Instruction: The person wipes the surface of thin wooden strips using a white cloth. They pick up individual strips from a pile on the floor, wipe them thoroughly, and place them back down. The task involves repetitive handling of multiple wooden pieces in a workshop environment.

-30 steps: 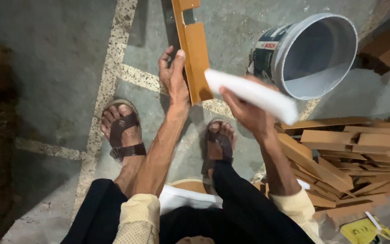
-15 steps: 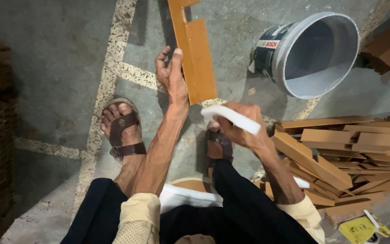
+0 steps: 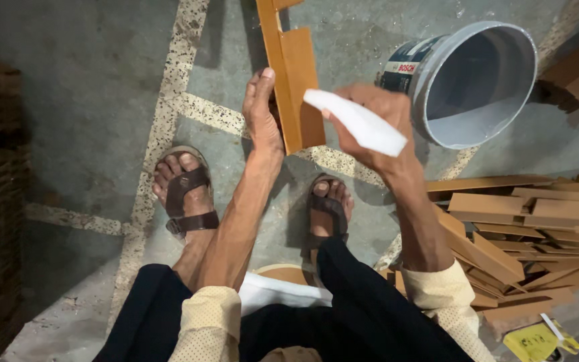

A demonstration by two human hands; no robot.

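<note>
Since half a second ago, the right hand (image 3: 376,124) has risen from below the wooden strip (image 3: 294,77) to level with its lower end, carrying the white folded pad (image 3: 356,122) up against the strip's right face. That hand is clenched around the pad, thumb on top. The left hand (image 3: 263,110) grips the strip from its left edge, fingers wrapped behind it, holding it upright in front of the person. Right of the right hand lies a white bucket (image 3: 470,84) tipped on its side on the floor; below and right of that hand sits a heap of wooden pieces (image 3: 524,221). Judging by the pad pressed to the wood, rubbing of this strip looks under way; the heap seemingly waits.
</note>
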